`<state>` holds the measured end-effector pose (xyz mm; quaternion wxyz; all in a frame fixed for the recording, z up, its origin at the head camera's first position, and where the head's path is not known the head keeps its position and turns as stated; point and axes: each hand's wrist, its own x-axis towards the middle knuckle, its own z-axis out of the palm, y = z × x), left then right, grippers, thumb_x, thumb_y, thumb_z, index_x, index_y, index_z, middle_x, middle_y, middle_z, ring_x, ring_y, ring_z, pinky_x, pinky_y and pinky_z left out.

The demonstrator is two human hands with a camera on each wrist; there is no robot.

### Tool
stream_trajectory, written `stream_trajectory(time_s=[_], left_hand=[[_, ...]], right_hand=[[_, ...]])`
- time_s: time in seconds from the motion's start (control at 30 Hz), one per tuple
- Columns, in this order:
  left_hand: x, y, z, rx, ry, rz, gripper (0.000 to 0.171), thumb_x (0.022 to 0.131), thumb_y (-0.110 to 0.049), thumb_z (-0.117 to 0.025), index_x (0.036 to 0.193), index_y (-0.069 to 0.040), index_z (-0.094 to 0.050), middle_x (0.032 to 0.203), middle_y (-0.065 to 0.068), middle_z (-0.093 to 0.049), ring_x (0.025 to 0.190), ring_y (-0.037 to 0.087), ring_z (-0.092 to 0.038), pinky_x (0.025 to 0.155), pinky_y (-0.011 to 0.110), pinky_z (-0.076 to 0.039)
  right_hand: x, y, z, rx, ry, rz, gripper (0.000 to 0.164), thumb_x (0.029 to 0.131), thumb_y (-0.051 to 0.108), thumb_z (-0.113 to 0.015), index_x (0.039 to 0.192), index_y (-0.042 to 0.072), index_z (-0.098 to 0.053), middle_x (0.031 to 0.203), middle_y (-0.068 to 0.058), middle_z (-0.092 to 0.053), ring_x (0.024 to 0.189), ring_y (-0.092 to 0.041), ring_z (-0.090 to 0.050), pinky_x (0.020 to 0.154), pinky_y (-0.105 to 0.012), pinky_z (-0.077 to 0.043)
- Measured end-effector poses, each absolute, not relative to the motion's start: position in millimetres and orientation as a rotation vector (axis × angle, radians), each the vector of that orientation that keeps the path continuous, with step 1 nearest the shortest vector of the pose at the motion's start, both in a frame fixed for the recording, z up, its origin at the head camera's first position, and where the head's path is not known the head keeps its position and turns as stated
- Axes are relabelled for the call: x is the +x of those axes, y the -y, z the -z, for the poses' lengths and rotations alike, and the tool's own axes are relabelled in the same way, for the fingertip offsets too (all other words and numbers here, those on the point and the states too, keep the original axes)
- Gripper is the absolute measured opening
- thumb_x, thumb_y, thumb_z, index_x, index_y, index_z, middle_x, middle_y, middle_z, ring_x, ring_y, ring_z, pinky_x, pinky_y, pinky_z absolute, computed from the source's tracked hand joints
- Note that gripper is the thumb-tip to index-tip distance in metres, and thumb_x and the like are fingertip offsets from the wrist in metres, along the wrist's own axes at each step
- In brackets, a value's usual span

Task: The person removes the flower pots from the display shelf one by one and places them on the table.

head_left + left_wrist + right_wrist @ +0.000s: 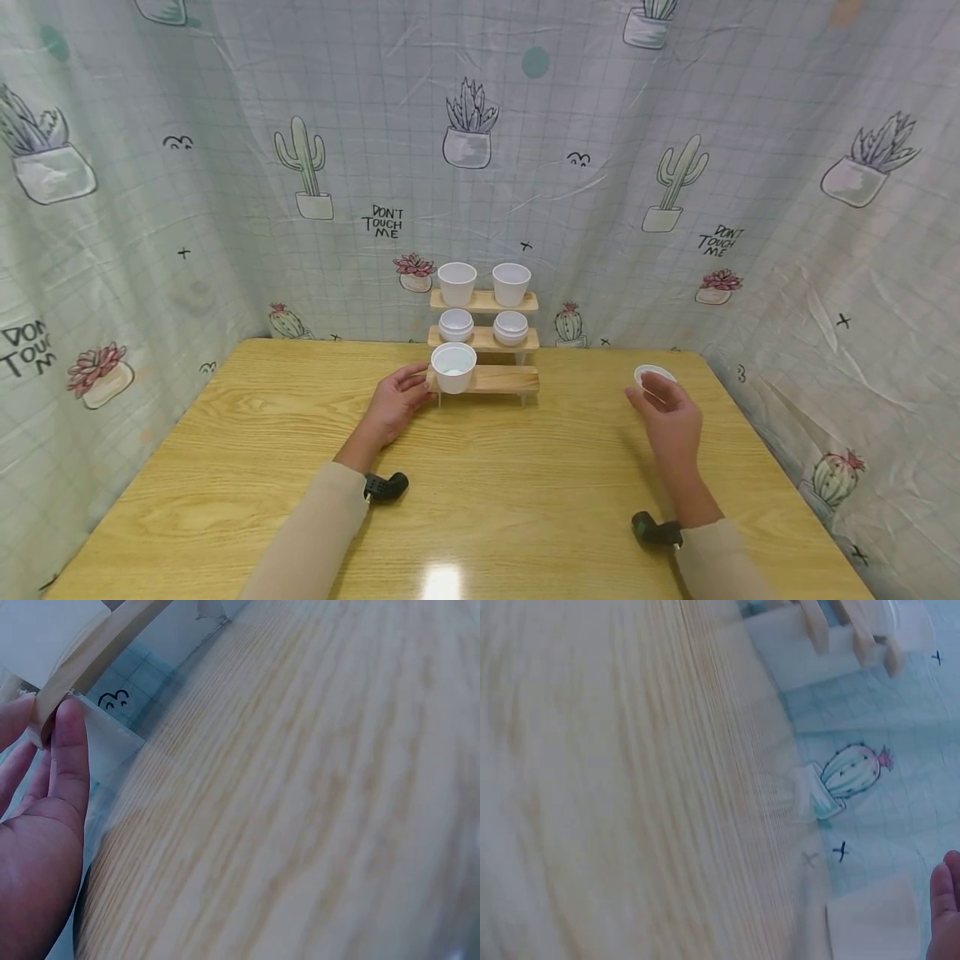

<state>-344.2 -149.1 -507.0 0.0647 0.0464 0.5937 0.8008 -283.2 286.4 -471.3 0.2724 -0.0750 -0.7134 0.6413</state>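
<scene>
My left hand (394,403) pinches the left end of the lowest board of a three-step wooden display stand (498,379). In the left wrist view the thumb and fingers (71,742) lie on either side of the board's end. On that board, right beside the hand, sits a white cup (453,379). Over at the right, my right hand (672,423) hovers by another white cup (651,369) on the table, partly hiding it. From the right wrist, a gap shows between the fingers (941,896) and the cup (874,919).
Two small round white bowls (455,326) stand on the middle step and two taller white cups (457,283) on the top one. The wooden table (510,500) ends at a curtain (360,150) printed with cacti, which also hangs along both sides.
</scene>
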Motion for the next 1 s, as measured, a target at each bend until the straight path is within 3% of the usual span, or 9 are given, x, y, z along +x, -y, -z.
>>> stream_trajectory(time_s=[0.1,0.27,0.33,0.47,0.57,0.73,1.0], left_hand=[[-343.8,148.6,506.3,0.129,-1.791,-2.421,0.050,0.101,0.005,-0.057,0.149,0.005,-0.043,0.109,0.000,-0.067,0.096,0.009,-0.069,0.091,0.027,-0.063],[-344.4,148.3,506.4,0.120,-1.799,-2.415,0.050,0.101,0.005,-0.056,0.149,0.004,-0.044,0.110,0.000,-0.066,0.096,0.009,-0.069,0.092,0.028,-0.062],[-344.7,148.5,506.6,0.116,-1.803,-2.411,0.050,0.101,0.005,-0.056,0.149,0.004,-0.044,0.110,0.000,-0.066,0.096,0.009,-0.069,0.092,0.028,-0.062],[-344.6,149.1,506.5,0.115,-1.806,-2.413,0.050,0.101,0.005,-0.057,0.149,0.004,-0.044,0.111,0.001,-0.067,0.096,0.009,-0.069,0.092,0.029,-0.063],[-344.1,149.3,506.5,0.121,-1.809,-2.414,0.050,0.101,0.005,-0.056,0.149,0.004,-0.044,0.111,0.001,-0.067,0.096,0.009,-0.069,0.092,0.028,-0.063],[-344.6,149.2,507.3,0.125,-1.807,-2.415,0.050,0.101,0.005,-0.056,0.149,0.005,-0.044,0.112,0.002,-0.067,0.097,0.009,-0.069,0.091,0.028,-0.063],[-344.5,148.9,506.5,0.118,-1.808,-2.401,0.051,0.101,0.004,-0.058,0.150,0.003,-0.044,0.114,0.003,-0.065,0.098,0.010,-0.069,0.091,0.028,-0.063]], right_hand=[[-283.6,-293.9,470.4,-0.290,1.921,-1.685,0.048,0.083,0.015,-0.088,0.125,0.000,-0.070,0.115,-0.001,-0.072,0.101,-0.008,-0.068,0.081,-0.004,-0.055],[-285.2,-302.5,466.8,-0.419,1.966,-1.581,0.052,0.085,0.024,-0.086,0.129,0.003,-0.068,0.127,-0.008,-0.065,0.111,-0.021,-0.062,0.084,-0.005,-0.050],[-287.2,-306.0,466.3,-0.455,2.008,-1.546,0.055,0.086,0.027,-0.085,0.133,0.004,-0.066,0.136,-0.010,-0.061,0.120,-0.026,-0.058,0.093,-0.012,-0.051],[-293.1,-314.3,467.8,-0.493,2.112,-1.517,0.067,0.086,0.032,-0.084,0.144,0.009,-0.058,0.154,-0.009,-0.050,0.138,-0.030,-0.047,0.113,-0.039,-0.047],[-297.7,-319.9,471.3,-0.500,2.172,-1.539,0.077,0.086,0.034,-0.085,0.151,0.011,-0.051,0.160,-0.010,-0.044,0.146,-0.032,-0.039,0.119,-0.050,-0.041],[-304.3,-325.8,478.7,-0.503,2.231,-1.594,0.090,0.087,0.034,-0.084,0.159,0.009,-0.037,0.163,-0.016,-0.036,0.150,-0.036,-0.034,0.123,-0.053,-0.036],[-312.0,-328.8,483.8,-0.499,2.257,-1.684,0.102,0.088,0.030,-0.084,0.164,0.007,-0.020,0.163,-0.020,-0.033,0.149,-0.033,-0.037,0.125,-0.048,-0.035]])
